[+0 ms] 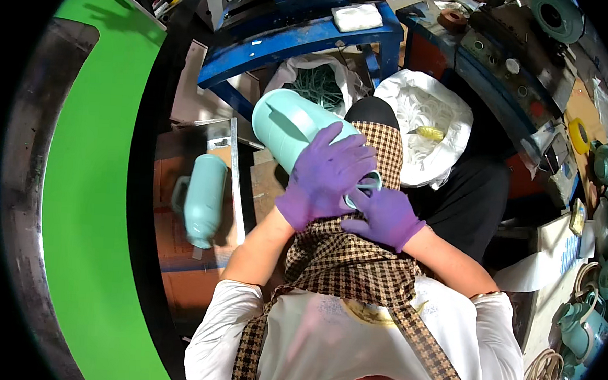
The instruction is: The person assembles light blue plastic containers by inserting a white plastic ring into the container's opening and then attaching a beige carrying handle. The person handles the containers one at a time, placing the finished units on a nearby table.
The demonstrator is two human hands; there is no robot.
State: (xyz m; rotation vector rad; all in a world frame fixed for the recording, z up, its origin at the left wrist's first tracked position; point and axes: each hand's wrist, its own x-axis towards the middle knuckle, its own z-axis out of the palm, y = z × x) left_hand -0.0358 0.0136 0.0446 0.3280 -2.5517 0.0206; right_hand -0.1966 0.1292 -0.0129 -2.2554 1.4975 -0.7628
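Note:
A pale turquoise plastic jug [277, 135] lies on its side across my lap, its handle on top and its wide end pointing away to the left. My left hand [326, 177], in a purple glove, lies over the jug's narrower end with its fingers wrapped on the wall and holds it. At the mouth, a turquoise rim [369, 182] shows between my hands. My right hand [388, 218], also gloved in purple, is closed with its fingertips at that rim. Whether it pinches the rim or something small is hidden.
A similar jug [205, 195] lies on a brown box at my left, near a green belt [91, 179]. Ahead stand a white bag [453, 105] of white trimmings with a yellow-handled tool [429, 132], a bag of green strands [316, 84], and a blue bench [277, 47]. Turquoise parts [582, 325] are at right.

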